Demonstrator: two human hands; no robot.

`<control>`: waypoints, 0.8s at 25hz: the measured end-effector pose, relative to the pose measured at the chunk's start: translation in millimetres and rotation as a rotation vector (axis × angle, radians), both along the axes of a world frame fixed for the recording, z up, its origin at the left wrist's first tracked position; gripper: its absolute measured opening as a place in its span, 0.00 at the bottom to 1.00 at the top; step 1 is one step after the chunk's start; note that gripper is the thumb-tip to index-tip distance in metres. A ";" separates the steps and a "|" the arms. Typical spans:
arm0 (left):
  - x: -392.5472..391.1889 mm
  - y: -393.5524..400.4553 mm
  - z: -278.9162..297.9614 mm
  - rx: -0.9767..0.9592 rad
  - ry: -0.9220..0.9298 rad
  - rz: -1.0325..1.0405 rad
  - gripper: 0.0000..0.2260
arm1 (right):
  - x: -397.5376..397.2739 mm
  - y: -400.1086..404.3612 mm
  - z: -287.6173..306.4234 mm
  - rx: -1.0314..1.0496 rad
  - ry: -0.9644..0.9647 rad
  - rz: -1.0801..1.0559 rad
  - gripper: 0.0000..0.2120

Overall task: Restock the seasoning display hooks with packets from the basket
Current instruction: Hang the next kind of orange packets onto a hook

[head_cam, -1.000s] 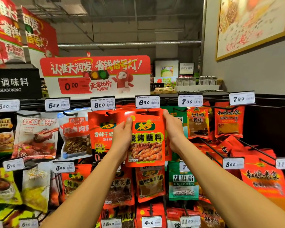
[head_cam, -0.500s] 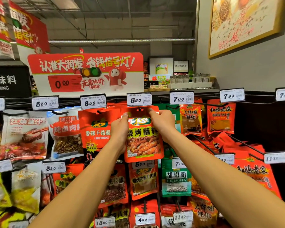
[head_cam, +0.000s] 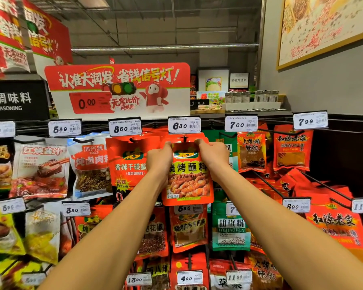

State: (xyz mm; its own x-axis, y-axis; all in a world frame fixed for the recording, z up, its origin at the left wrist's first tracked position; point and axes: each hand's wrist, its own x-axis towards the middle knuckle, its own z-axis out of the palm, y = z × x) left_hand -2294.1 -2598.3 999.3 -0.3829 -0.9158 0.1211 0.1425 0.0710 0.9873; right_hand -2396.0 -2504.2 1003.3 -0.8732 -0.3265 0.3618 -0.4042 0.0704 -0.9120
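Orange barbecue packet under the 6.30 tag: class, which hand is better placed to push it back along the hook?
Probably the right hand: it pinches the orange packet close beside the hook. The left hand pinches farther out.

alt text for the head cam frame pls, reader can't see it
Two bare hands, left hand and right hand, pinch the top corners of a red barbecue-seasoning foil packet at a black wire display hook under a white 6.80 price tag. Around it hang other red, green and white seasoning packets with price tags.
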 end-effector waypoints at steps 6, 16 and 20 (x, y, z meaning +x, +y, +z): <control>24.3 25.6 -55.5 -0.606 -0.290 0.159 0.25 | -5.6 16.3 -47.8 0.015 0.126 0.086 0.20; -35.0 -0.8 -39.7 -0.493 -0.460 -0.012 0.35 | -44.1 -30.7 -26.2 0.161 0.003 -0.049 0.16; -41.8 -13.1 -29.2 -0.401 -0.489 -0.111 0.37 | -50.5 -35.0 -17.6 0.270 -0.028 -0.053 0.18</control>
State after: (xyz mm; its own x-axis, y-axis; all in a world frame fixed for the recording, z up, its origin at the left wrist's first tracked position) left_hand -2335.9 -2611.4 970.1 -0.5705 -0.7875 0.2332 -0.2902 0.4589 0.8398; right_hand -2446.5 -2539.2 985.7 -0.8999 -0.3617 0.2437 -0.3688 0.3328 -0.8679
